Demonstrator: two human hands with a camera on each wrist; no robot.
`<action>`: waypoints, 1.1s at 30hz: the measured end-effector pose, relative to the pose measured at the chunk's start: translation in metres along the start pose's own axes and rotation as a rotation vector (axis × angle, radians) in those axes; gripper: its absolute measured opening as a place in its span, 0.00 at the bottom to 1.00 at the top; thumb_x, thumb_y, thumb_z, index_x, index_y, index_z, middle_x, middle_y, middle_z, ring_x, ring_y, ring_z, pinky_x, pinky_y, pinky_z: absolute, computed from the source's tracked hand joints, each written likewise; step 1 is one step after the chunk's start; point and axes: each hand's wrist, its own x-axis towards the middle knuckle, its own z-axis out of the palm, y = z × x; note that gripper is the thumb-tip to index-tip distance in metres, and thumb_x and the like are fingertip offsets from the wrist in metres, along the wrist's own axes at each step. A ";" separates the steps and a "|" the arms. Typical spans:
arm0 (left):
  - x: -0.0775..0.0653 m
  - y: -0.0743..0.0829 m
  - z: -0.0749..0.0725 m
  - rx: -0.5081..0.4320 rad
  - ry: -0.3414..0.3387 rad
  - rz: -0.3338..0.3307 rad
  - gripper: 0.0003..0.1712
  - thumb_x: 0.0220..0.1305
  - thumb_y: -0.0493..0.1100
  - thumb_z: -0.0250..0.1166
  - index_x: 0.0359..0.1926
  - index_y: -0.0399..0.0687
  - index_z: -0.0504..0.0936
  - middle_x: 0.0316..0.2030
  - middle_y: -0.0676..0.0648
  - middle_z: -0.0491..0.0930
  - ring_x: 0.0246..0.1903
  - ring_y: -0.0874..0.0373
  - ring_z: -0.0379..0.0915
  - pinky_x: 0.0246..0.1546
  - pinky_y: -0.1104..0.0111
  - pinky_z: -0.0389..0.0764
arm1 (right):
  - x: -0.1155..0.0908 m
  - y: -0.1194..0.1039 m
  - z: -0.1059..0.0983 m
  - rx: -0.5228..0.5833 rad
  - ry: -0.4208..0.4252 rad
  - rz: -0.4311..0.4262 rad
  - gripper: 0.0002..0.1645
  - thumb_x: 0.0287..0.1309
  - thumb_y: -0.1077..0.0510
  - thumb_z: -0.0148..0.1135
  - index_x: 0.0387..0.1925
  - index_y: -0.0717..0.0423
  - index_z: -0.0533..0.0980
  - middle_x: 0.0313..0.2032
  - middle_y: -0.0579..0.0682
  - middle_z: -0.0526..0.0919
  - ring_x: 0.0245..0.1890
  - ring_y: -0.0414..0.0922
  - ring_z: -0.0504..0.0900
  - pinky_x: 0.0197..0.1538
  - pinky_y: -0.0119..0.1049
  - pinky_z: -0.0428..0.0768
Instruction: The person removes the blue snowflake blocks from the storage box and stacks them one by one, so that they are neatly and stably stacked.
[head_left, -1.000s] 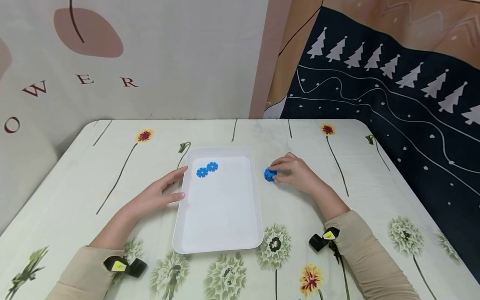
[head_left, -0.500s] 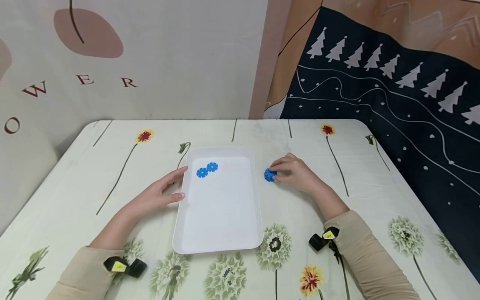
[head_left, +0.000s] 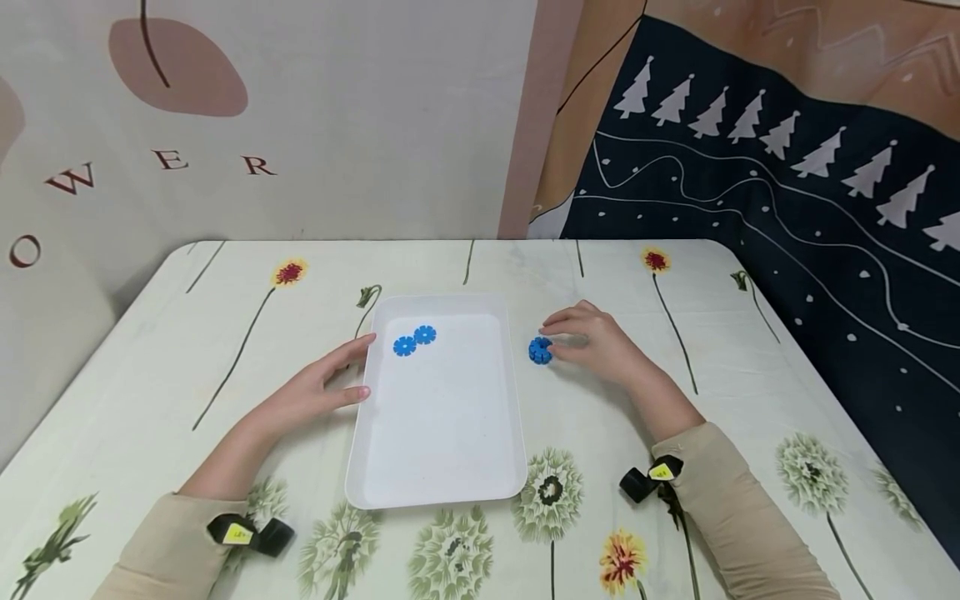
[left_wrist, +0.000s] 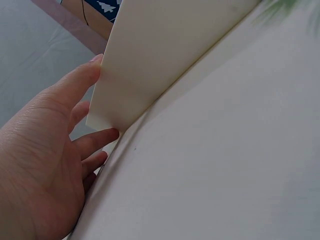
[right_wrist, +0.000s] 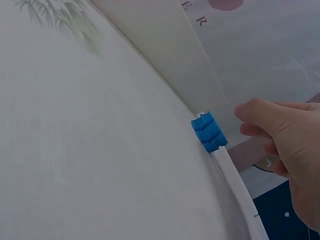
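A white rectangular tray lies mid-table. My left hand is at its left side, fingers extended and thumb spread, fingertips touching the tray's wall in the left wrist view. Near the far left corner inside the tray, two flat blue notched plastic discs sit side by side. On the cloth right of the tray stands a short stack of blue notched discs. Close above it is my right hand, thumb and fingers parted; the right wrist view shows the fingertips apart from the stack.
A pale flower-printed cloth covers the table. Behind it hang a light curtain with letters and a dark cloth with white trees on the right. Black cameras are strapped at both wrists.
My right hand has let go of the disc stack and lifted slightly, its fingers parting. The stack stays in place; the left hand, tray and two discs have not moved.
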 end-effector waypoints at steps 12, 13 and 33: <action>0.000 -0.002 0.000 0.006 -0.002 0.010 0.44 0.62 0.47 0.67 0.74 0.54 0.54 0.71 0.39 0.55 0.69 0.40 0.47 0.63 0.41 0.51 | 0.015 -0.026 -0.002 0.007 0.066 -0.065 0.17 0.50 0.63 0.73 0.44 0.59 0.84 0.43 0.51 0.82 0.47 0.46 0.74 0.47 0.43 0.76; 0.000 -0.002 0.000 0.005 -0.002 0.011 0.45 0.62 0.47 0.67 0.74 0.54 0.54 0.71 0.39 0.55 0.69 0.40 0.47 0.63 0.41 0.51 | 0.017 -0.030 -0.001 0.019 0.071 -0.062 0.17 0.49 0.63 0.73 0.44 0.59 0.84 0.43 0.52 0.82 0.47 0.46 0.74 0.47 0.44 0.77; 0.000 -0.002 0.001 0.007 -0.001 0.006 0.45 0.62 0.48 0.67 0.74 0.55 0.54 0.71 0.40 0.55 0.69 0.40 0.47 0.62 0.39 0.51 | 0.081 -0.091 0.035 0.084 -0.103 0.042 0.22 0.52 0.57 0.72 0.51 0.54 0.82 0.46 0.44 0.83 0.39 0.44 0.75 0.38 0.34 0.75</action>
